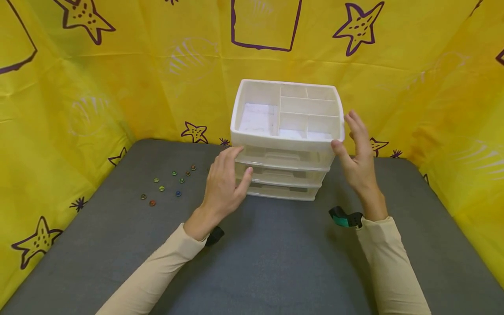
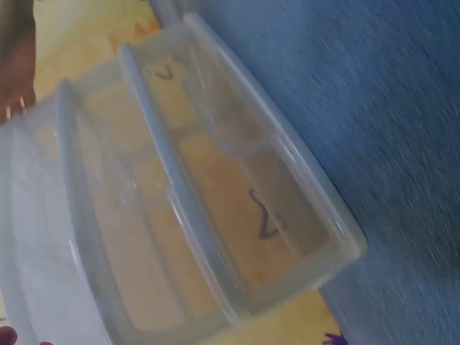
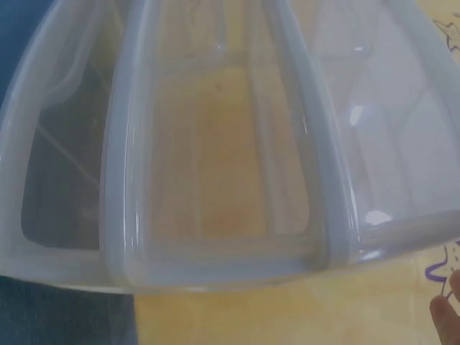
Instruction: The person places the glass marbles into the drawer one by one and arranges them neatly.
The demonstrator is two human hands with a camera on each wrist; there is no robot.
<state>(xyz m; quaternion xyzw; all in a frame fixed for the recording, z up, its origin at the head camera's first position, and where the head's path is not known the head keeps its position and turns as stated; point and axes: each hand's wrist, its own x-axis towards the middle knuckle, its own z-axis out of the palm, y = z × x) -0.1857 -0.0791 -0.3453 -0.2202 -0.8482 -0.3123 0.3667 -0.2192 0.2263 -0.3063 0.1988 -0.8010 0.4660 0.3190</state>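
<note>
A white plastic drawer unit [image 1: 283,141] stands at the back of the table, with see-through drawers below a divided top tray [image 1: 257,116]. In the head view my left hand [image 1: 223,183] is at its front left corner, fingers extended and thumb apart, overlapping the drawer fronts. Beside its upper right edge is my right hand [image 1: 360,164], fingers spread and thumb tip right at the rim. Nothing is held in either hand. Both wrist views show the drawer fronts close up and blurred; fingertips [image 3: 445,316] of the right hand appear at the right wrist view's lower corner.
Several small glass marbles [image 1: 152,203] lie scattered on the grey table [image 1: 275,258] to the left of the unit. Yellow cloth [image 1: 157,78] with sea-star drawings hangs behind the table and on both sides. A dark wrist strap [image 1: 346,218] hangs below the right cuff.
</note>
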